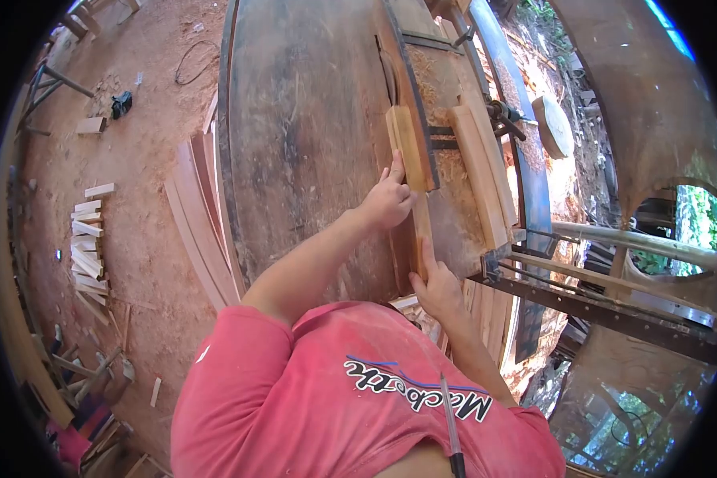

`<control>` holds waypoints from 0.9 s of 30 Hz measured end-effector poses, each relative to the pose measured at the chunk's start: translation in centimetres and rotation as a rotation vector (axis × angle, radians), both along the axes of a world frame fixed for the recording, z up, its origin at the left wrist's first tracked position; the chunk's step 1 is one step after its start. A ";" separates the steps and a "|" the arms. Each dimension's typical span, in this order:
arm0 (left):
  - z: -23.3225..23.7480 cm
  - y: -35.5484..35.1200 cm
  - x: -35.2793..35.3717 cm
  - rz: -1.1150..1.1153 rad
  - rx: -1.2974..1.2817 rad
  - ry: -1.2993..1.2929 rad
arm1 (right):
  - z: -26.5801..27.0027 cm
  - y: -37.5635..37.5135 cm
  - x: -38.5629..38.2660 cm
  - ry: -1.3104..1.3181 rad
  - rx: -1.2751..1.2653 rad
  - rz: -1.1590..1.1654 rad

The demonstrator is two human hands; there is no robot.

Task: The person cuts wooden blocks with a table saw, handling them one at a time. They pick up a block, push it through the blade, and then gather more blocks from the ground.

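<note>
A long narrow wooden strip (409,143) lies lengthwise on a worn wooden work table (303,103), along a wooden guide (413,80). My left hand (386,197) presses on the strip's middle, its index finger stretched along the wood and the other fingers curled. Nearer my body, my right hand (440,291) grips the strip's near end, with the thumb up along it and the other fingers partly hidden. Just beyond the strip's far end, a dark slot (387,76) shows in the table beside the guide.
Right of the guide lie a thick wooden board (482,175), a clamp (506,115) and sawdust. A metal rail (613,299) extends to the right. Long curved boards (195,215) lean at the table's left side. Several short wood blocks (88,239) are on the dirt floor.
</note>
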State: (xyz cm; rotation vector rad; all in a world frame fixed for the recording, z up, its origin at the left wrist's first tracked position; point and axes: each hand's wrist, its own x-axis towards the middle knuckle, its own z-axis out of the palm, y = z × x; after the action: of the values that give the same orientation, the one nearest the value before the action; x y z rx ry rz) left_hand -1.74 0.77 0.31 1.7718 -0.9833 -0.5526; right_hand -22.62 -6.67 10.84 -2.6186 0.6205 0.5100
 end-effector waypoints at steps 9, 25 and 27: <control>-1.1 0.0 0.9 0.054 -0.167 -0.056 | 0.2 0.2 1.5 0.047 -0.001 -0.052; -1.3 -0.6 2.1 0.094 -0.149 -0.060 | -0.1 -0.4 3.1 -0.001 -0.002 -0.017; -1.3 -0.7 2.2 0.094 -0.151 -0.069 | -0.3 -0.6 3.1 -0.003 0.011 -0.023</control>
State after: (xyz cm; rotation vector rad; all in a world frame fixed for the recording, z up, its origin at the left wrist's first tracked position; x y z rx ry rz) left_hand 0.48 0.08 -1.01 1.7018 -0.9574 -0.3511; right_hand -19.51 -7.25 10.55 -2.5986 0.6437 0.5009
